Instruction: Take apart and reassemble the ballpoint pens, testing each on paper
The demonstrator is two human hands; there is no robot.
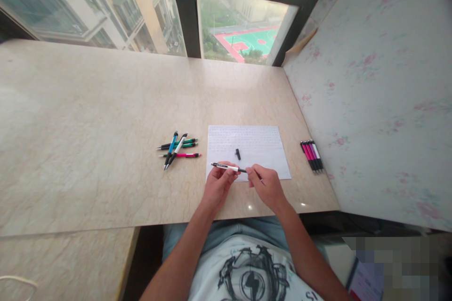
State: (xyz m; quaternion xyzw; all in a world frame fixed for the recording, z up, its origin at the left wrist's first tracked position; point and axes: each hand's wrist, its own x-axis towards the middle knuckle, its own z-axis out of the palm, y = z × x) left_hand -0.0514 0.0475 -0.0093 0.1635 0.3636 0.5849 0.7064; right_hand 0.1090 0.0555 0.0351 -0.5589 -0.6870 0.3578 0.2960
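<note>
- My left hand (217,186) grip holds a white pen (226,166) over the paper (261,150) near the worktop's (88,127) front edge.
- My right hand (266,186) grip pinches its tip.

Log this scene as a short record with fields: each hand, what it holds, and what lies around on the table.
left hand: grips the white pen around its middle, over the paper's near edge
right hand: pinches the same pen's black end
paper: white sheet, faint writing, flat on the table
small black part: loose on the paper, beyond the hands
pen pile: several crossed pens, left of the paper
pen row: pens side by side, right of the paper, near the wall
</note>
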